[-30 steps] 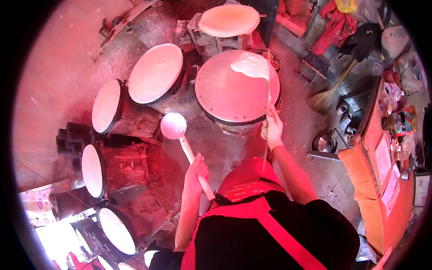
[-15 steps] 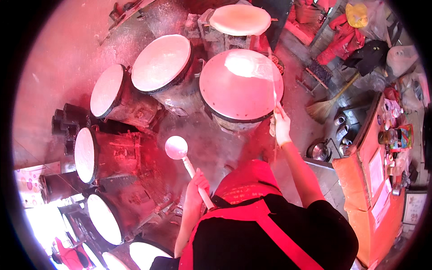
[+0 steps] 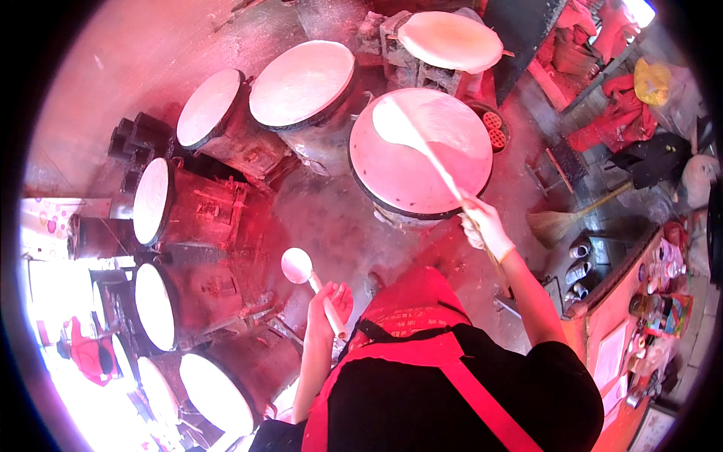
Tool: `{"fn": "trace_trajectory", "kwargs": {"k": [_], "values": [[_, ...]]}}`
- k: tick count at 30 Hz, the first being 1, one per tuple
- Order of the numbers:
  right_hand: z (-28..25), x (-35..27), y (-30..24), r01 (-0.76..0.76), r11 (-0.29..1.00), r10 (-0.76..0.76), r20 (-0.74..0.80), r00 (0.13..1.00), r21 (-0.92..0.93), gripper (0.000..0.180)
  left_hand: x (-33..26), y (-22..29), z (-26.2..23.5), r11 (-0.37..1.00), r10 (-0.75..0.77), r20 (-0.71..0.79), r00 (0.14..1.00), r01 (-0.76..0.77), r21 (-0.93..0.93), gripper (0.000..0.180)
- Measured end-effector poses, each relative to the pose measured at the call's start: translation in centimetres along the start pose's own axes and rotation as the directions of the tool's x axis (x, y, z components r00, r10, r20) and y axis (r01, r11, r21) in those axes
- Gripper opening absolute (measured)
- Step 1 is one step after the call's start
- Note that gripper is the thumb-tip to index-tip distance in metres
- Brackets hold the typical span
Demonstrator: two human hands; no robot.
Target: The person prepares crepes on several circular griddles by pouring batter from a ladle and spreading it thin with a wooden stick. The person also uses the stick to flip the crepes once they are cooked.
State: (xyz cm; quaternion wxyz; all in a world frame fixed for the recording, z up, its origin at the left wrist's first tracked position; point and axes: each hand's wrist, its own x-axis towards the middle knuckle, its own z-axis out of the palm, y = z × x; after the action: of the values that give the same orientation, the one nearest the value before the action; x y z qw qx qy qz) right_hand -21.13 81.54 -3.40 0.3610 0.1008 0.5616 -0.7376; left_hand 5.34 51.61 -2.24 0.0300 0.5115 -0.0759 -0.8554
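I see, biggest first, the wearer's black shirt (image 3: 482, 399) and red apron (image 3: 410, 301) at 6 o'clock. Drum-shaped stands (image 3: 207, 215) with pale round tops curve from 11 down to 7 o'clock on my feed. At 4 o'clock I have an orange-sided surface (image 3: 602, 301) carrying bottles and packets. The round plate (image 3: 422, 200) being worked sits at 1 o'clock, on its own drum, and a white layer (image 3: 395, 124) covers its far part. Beyond it, further out at 1 o'clock, I make out a pale disc (image 3: 449, 41) on grey blocks. A broom (image 3: 553, 226) lies at 3 o'clock. A long, thin stick (image 3: 444, 174) slants over the plate along the white layer; the right of my two hands (image 3: 483, 224) grasps it just beside the plate's near rim. At 8 o'clock a ladle (image 3: 297, 265) hangs clear of the plate, its handle in the left hand (image 3: 330, 305), whose fingers look loosely curled. Smallest, at 2 o'clock, are red perforated discs (image 3: 493, 128) beside the plate.
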Motion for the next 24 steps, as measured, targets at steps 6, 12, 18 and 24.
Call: {"fn": "trace_trajectory", "kwargs": {"k": [6, 12, 18, 24], "values": [[-2.7, 5.8, -4.5, 0.104, 0.988, -0.119, -0.131, 0.984, -0.112, 0.040, -0.6, -4.0, 1.3, 0.997, 0.071, -0.077, 0.994, -0.069, 0.021, 0.029], [-0.8, 4.6, -6.0, 0.038, 0.943, 0.032, 0.203, 0.979, -0.331, 0.042, 0.5, -6.8, 0.6, 0.990, 0.137, -0.103, 0.985, -0.140, -0.016, 0.024], [-8.5, 3.6, -9.1, -0.044, 0.949, 0.135, 0.275, 0.952, -0.313, 0.041, -0.9, -7.8, 1.4, 0.990, 0.126, -0.132, 0.983, -0.133, -0.043, 0.018], [-6.7, 10.8, -10.6, -0.009, 0.909, 0.103, 0.206, 0.973, -0.416, 0.040, -2.4, -9.5, 2.8, 0.974, 0.169, -0.109, 0.980, -0.183, -0.133, 0.017]]}}
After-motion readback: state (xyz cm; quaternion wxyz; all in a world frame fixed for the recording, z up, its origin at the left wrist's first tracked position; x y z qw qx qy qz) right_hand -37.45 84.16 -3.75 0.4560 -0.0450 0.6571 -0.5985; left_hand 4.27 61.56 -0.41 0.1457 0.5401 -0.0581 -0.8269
